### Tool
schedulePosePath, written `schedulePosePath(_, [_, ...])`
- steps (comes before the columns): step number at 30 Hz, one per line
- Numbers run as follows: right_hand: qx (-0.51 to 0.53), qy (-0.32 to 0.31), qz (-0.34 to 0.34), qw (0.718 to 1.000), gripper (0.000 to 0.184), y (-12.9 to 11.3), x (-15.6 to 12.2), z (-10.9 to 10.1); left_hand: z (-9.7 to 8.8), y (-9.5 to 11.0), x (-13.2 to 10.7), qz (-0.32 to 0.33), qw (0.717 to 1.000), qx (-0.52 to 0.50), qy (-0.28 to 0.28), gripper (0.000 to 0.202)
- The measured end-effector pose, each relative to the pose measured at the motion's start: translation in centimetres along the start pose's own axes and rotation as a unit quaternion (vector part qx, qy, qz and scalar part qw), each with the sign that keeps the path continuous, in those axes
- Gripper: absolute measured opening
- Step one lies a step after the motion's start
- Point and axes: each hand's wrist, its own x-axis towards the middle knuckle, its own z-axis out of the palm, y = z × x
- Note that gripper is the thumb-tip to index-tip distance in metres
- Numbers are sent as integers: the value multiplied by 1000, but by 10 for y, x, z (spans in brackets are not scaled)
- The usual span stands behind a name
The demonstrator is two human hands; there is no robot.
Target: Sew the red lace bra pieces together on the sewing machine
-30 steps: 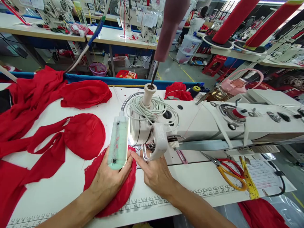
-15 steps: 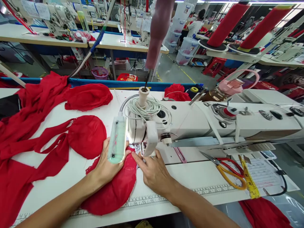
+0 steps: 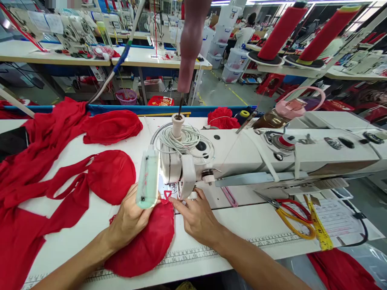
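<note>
Item, red rounded fabric piece [image 3: 145,245]: lying flat on the white tabletop [image 3: 75,237] in front of the sewing machine [image 3: 242,157], its upper edge reaching under the needle area, its lower edge overlapping the printed ruler [image 3: 193,254] running along the tabletop's near side. Left hand [image 3: 130,219]: resting palm down on the upper left part of the piece, fingers unclenched and pressing the cloth flat, the fingertips partly hidden behind the pale green lamp [image 3: 148,183] that is hanging from the machine head. Right hand [image 3: 196,217]: lying just beside the piece on its right, fingers stretched out rather than clenched, the index finger touching the cloth's edge close to a small red loop [image 3: 167,194], the other fingers reaching under the machine head. Coiled white cable [image 3: 184,139]: sitting on top of the machine around a spool post. Second red cup with straps [image 3: 111,175]: lying to the left, apart from the hands; a third [image 3: 111,127] lying farther back. Heap of red cloth [image 3: 30,161]: spreading over the tabletop's left end. Scissors with red and yellow handles [image 3: 290,213] and yellow tape measure [image 3: 317,225]: lying to the right below the machine arm, well apart from both hands. Two red thread cones [image 3: 279,30]: standing behind the machine at upper right.
</note>
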Motion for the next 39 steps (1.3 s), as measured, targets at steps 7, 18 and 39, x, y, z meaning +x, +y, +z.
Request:
schedulePosePath(7, [-12, -16, 8, 1000, 50, 0, 0, 1, 10, -8, 9, -81, 991, -61, -92, 21])
schedulePosePath(18, [-24, -2, 2, 1000, 49, 2, 3, 0, 37, -27, 6, -151, 985, -30, -84, 27])
schedulePosePath(39, [32, -2, 2, 999, 59, 3, 3, 2, 16, 4, -21, 131, 984, 101, -65, 27])
